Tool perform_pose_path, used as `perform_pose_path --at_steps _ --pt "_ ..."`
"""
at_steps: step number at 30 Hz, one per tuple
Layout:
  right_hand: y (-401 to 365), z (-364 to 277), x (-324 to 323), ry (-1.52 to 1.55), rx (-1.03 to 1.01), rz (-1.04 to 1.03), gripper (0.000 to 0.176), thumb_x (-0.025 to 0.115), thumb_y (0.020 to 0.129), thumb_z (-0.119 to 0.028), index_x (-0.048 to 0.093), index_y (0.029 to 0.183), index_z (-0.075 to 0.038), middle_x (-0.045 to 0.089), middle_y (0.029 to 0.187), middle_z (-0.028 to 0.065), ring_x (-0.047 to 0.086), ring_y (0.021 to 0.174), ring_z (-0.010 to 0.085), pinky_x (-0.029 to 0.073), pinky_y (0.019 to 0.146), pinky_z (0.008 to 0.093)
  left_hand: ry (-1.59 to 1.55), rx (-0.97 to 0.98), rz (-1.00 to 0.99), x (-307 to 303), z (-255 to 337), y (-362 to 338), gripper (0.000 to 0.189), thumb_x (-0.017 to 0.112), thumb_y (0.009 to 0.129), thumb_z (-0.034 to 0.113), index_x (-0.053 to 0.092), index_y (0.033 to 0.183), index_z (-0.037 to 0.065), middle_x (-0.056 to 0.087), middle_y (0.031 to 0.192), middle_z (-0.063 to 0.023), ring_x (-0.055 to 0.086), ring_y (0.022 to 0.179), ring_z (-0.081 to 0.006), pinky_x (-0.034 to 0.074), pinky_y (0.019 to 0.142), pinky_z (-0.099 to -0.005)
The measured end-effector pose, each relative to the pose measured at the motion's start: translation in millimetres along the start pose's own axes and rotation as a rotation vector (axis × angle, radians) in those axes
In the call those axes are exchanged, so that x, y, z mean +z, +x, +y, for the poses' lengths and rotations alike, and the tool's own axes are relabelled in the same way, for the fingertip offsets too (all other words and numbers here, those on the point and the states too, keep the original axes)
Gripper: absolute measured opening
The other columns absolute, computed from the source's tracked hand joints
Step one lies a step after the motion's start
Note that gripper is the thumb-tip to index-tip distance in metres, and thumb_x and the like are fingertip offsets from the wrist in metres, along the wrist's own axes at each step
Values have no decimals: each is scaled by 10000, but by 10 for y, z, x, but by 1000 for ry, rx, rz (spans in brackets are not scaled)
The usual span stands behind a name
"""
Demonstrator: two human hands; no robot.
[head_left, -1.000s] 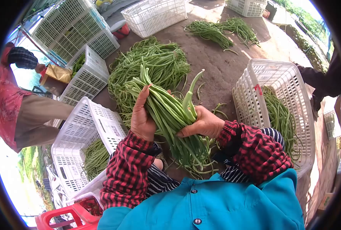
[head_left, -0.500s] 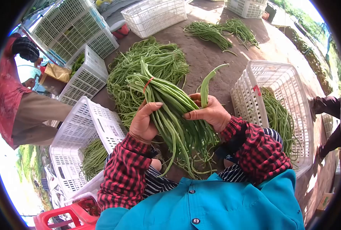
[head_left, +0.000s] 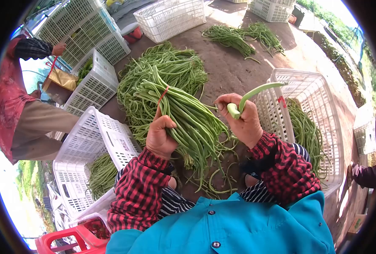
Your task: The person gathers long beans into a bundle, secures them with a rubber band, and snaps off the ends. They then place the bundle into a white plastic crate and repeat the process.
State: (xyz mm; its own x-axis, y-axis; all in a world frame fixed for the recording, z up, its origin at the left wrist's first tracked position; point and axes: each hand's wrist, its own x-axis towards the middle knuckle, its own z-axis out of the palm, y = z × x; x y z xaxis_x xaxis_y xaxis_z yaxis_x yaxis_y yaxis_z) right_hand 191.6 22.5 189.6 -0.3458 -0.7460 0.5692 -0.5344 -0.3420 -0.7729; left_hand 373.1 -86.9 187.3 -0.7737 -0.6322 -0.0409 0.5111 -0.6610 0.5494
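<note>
L hand (head_left: 160,136) is closed in a fist round the lower part of a bundle of long beans (head_left: 191,116), thumb on top, fingers wrapped under. The bundle runs diagonally, tips up-left, loose ends hanging down twd the lap, w/ a red band (head_left: 163,94) round it just above the fist. R hand (head_left: 244,121) is apart from the bundle, just to its right, fingers curled shut on a single pale bean (head_left: 257,90); the cut end sticks out by the thumb, the rest arcs up-right over the rim of the white crate on the right (head_left: 300,73), which has beans inside (head_left: 308,132). Behind the bundle a big loose pile of beans (head_left: 167,67) lies on the ground; a smaller pile (head_left: 244,34) sits farther back. On the left a 2nd white crate (head_left: 84,146), near the L sleeve, holds more beans (head_left: 103,174). Another person in a red shirt (head_left: 7,98) stands at far left, one hand on stacked crates (head_left: 76,25). Red stool (head_left: 65,244) at bottom-left.
</note>
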Motion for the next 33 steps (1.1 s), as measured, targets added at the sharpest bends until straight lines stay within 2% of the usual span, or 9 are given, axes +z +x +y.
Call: perform_pose_path --at_steps 1,2,5,13,15,18,22,30,33 --pt "-59 -26 17 200 165 -115 158 633 791 -38 614 947 -23 584 802 38 531 664 74 426 585 221 3 -5 3 8 -11 1 800 395 625 -48 245 1384 157 542 1103 -152 580 926 -306 488 842 -421" --pt "-56 -243 24 158 217 -186 120 645 793 -60 614 893 -2 578 679 30 517 646 63 427 584 225 19 17 20 20 -35 6 726 395 617 -45 324 1330 75 550 1090 -165 573 947 -315 472 867 -434" --pt "-138 -282 102 45 239 -454 216 722 703 -93 604 861 -6 571 675 55 525 625 80 440 573 255 -84 -97 126 -22 -52 35 680 380 605 -101 426 1250 110 545 1073 -101 546 974 -270 473 858 -409" --pt "-101 -147 106 122 381 -439 168 667 742 -71 616 887 -4 608 756 41 552 685 108 461 649 268 -58 19 62 27 2 19 679 371 609 -100 425 1254 107 536 1095 -96 541 988 -271 464 874 -411" --pt "-89 -52 115 295 403 -412 214 658 744 -113 624 926 -5 618 744 63 572 649 137 467 613 289 -45 26 60 -41 1 20 688 367 608 -108 422 1259 107 532 1106 -98 542 988 -269 468 873 -410" --pt "38 -82 -32 795 906 -604 242 591 835 -116 569 1035 19 581 727 30 456 499 56 353 439 204 45 58 107 -81 22 -4 801 369 600 -84 297 1368 128 487 1197 -118 510 1058 -270 431 928 -404" --pt "65 -101 -72 1044 1050 -643 251 610 822 -107 577 1038 17 576 715 3 440 486 29 331 421 187 58 78 47 -36 42 -60 790 373 613 -88 296 1369 130 475 1210 -118 502 1071 -273 426 935 -402" --pt "-66 -283 152 466 554 -643 185 704 736 -81 659 907 -24 627 773 12 548 743 80 453 701 253 118 144 106 43 20 -78 768 395 645 -73 279 1375 134 467 1215 -116 483 1102 -276 412 956 -405" --pt "-148 -142 213 370 398 -518 180 695 737 -81 653 907 -40 626 767 28 544 737 72 454 686 257 40 139 94 32 39 -62 741 401 642 -75 323 1348 138 490 1174 -102 498 1074 -267 423 942 -409"
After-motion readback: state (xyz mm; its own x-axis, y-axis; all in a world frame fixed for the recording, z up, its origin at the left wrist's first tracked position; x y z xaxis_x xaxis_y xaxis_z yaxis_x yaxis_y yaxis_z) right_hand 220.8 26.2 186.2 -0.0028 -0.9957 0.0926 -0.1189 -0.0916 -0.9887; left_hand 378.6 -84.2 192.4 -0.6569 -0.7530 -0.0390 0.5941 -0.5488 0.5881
